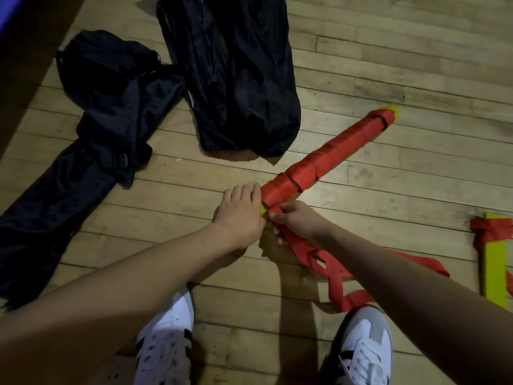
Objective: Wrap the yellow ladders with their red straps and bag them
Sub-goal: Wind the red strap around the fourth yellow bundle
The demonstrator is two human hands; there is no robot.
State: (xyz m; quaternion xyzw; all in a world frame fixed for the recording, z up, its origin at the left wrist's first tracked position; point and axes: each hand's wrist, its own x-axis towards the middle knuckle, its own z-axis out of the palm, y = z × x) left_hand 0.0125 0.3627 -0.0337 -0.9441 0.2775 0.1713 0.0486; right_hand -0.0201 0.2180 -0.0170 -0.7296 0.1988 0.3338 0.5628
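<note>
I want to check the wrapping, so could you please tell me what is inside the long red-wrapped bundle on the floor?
Yellow ladder shows at the far tip and beside the left hand at the near end. Red strap hides everything between.

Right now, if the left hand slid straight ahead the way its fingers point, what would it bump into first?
Probably the black bag. The left hand points up the floor, passing beside the red-wrapped ladder bundle it holds; only bare boards lie between, though depth is unclear.
</note>
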